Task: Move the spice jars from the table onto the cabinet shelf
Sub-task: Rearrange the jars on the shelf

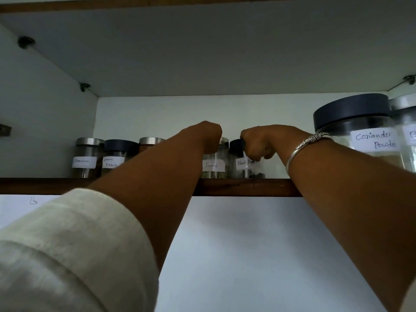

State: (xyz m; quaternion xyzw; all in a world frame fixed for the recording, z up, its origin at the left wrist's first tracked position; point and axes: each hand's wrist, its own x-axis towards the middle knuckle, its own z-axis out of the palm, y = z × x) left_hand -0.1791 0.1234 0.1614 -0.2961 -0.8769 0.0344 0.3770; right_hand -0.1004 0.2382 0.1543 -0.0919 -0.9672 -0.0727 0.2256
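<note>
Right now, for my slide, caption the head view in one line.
On the cabinet shelf, the left hand grips the fennel jar and the right hand the black pepper jar.

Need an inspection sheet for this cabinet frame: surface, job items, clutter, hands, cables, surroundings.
Surface: wooden-edged shelf, jars standing on it.
Job's things: Cinnamon jar, Garam Masala jar, Fennel jar, Black Pepper jar upright in a row; Coriander Powder jar at right.
Clutter: nothing seen.
Hands: left hand grips the Fennel jar's top; right hand grips the Black Pepper jar's lid.
Cables: nothing seen.
Surroundings: white cabinet back wall; shelf peg; bracelet on right wrist; cream sleeve on left arm.
</note>
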